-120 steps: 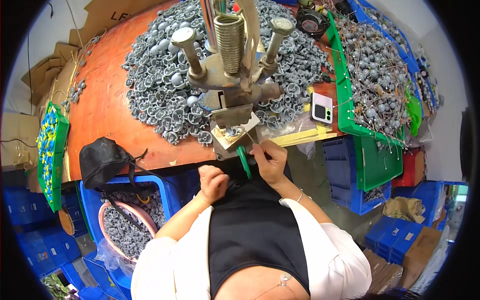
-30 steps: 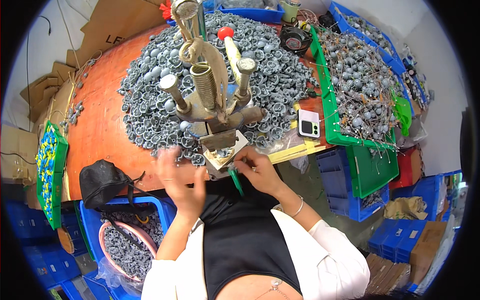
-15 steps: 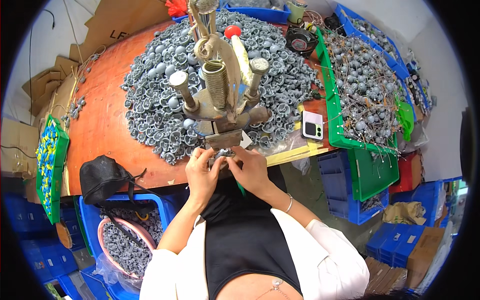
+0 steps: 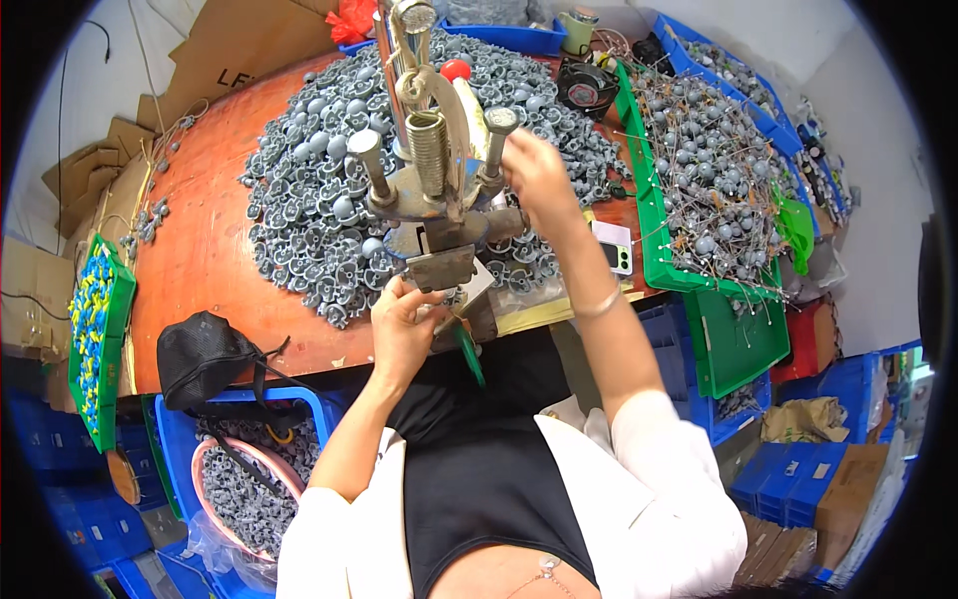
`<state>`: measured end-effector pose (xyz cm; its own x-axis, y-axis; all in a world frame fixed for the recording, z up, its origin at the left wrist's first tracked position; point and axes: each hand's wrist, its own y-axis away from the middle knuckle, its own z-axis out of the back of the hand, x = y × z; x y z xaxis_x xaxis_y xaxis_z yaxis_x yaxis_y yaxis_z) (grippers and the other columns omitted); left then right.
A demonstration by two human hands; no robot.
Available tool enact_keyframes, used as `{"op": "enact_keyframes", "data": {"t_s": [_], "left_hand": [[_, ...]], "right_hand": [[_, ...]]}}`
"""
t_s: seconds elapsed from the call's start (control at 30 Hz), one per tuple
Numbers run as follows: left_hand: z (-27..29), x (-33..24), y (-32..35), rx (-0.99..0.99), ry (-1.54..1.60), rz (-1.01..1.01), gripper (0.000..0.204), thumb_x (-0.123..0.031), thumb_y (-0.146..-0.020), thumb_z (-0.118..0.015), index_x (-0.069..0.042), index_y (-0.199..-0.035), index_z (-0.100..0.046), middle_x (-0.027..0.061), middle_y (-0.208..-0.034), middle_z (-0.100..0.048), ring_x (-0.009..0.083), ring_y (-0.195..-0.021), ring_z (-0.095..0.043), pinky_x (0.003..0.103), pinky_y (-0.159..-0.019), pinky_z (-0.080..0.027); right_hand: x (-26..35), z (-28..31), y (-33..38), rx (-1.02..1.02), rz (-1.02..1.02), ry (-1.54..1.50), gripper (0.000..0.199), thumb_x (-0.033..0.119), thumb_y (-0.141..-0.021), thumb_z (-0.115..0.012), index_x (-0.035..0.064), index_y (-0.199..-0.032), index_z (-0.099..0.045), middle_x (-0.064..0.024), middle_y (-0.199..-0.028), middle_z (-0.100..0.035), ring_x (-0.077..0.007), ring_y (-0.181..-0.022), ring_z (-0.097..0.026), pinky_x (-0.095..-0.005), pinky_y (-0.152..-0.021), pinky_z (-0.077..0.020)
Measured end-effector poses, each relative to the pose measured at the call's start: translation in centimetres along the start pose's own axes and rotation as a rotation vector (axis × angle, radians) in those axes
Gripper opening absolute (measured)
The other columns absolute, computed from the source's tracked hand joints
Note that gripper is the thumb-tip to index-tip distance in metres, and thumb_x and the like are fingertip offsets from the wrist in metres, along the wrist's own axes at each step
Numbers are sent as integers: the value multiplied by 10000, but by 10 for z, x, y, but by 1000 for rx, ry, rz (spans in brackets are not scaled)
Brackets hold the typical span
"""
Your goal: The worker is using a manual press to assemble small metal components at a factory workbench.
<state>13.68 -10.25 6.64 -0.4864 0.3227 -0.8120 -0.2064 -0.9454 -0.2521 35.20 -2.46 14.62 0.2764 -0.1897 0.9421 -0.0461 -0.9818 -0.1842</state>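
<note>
the person's left hand [image 4: 404, 327] is at the front edge of the red-orange wooden bench [image 4: 195, 250], its fingers bent and partly spread just beside the rectangular grey metal plate [image 4: 442, 270] at the front of a blue-grey upright metal press [image 4: 437, 237]; whether a small part sits between its fingertips cannot be told. the right hand [image 4: 542, 185] is raised on the other side of the press, blurred, with fingers partly curled close to the right one of two upright bolts [image 4: 499, 135]; whether it grips anything there cannot be made out. a coiled metal spring [image 4: 427, 155] stands between the bolts, and behind it a yellowish wrapped lever [image 4: 471, 108] leans, topped by a round red knob [image 4: 455, 70]. below the plate a white block [image 4: 480, 280] shows partly, and a narrow green strip [image 4: 468, 355] hangs over the bench edge near the left hand. around and behind the press spreads a wide heap of grey cup-shaped plastic parts [image 4: 299, 210]. to the right, a pale flat phone [image 4: 612, 240] lies near the right forearm, beside a long green plastic tray [image 4: 645, 185] filled with grey balls on thin stems [image 4: 714, 150]. at the left, a black mesh bag [image 4: 205, 359] sits at the bench edge above a blue plastic crate [image 4: 330, 414].
</note>
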Motion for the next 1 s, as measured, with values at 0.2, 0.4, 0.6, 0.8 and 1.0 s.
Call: {"op": "enact_keyframes", "data": {"t_s": [0.2,0.4,0.6,0.8,1.0], "left_hand": [[3,9,-7,47,99,-23,294,25,-574,-782,-50,-853,-730,24,-680,-487,124,-610,-442,265,-558,-382],[-1,4,3,-46,32,17,251,-4,-597,-775,-54,-839,-732,29,-656,-472,130,-601,-434,269,-545,-362],[2,-3,2,-15,47,-67,207,-80,-671,-762,-42,-868,-711,46,-673,-473,148,-601,-443,292,-553,-360],[19,-7,19,64,-497,-177,211,-175,-839,-627,-24,-692,-607,133,-612,-595,363,-570,-562,425,-532,-414],[58,-47,37,605,622,253,198,-92,-881,-576,43,-771,-670,35,-572,-572,93,-482,-497,236,-447,-340]], "right_hand": [[52,-27,-6,41,350,93,388,157,-931,-555,-43,-1260,-501,-127,-1051,-645,-136,-865,-622,-268,-774,-501],[56,-42,99,8,748,368,274,181,-830,-694,0,-989,-564,-71,-844,-619,-198,-788,-607,-324,-768,-482],[7,-16,151,183,1010,706,226,72,-738,-735,50,-690,-516,-47,-682,-565,-230,-666,-596,-420,-730,-522],[59,-22,111,-127,819,753,336,217,-735,-793,-12,-929,-644,-114,-1020,-624,-228,-891,-607,-337,-771,-490],[22,42,97,-353,609,904,71,0,-793,-669,1,-863,-657,-87,-835,-659,-166,-740,-626,-288,-677,-495]]}}
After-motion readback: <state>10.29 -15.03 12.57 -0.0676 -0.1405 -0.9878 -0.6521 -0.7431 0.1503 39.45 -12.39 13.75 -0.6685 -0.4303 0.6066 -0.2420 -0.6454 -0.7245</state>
